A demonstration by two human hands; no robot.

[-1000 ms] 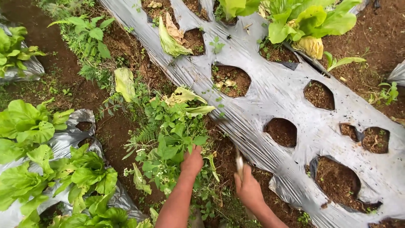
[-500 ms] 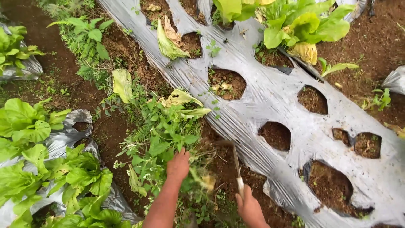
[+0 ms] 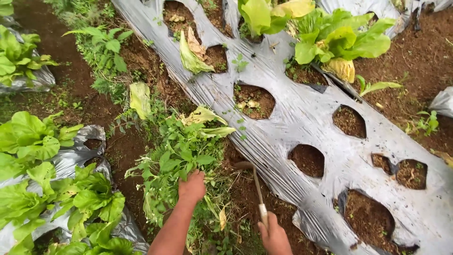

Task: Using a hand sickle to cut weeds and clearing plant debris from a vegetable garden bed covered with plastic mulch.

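Note:
My left hand (image 3: 191, 187) is closed around a clump of green weeds (image 3: 177, 156) growing in the furrow between two beds. My right hand (image 3: 273, 236) grips the pale handle of a small hand hoe (image 3: 257, 189). Its curved metal head rests on the soil at the edge of the silver plastic mulch (image 3: 302, 118), just right of the weeds.
The mulch sheet has several round planting holes (image 3: 307, 159) with bare soil. Lettuce plants (image 3: 330, 38) grow at the top right, and more lettuce (image 3: 33, 141) on another covered bed at the left. Loose yellowed leaves (image 3: 140, 97) lie in the furrow.
My left hand has shifted from higher in the weeds to their base. The hoe in my right hand has swung forward toward the mulch edge. The view shifted slightly.

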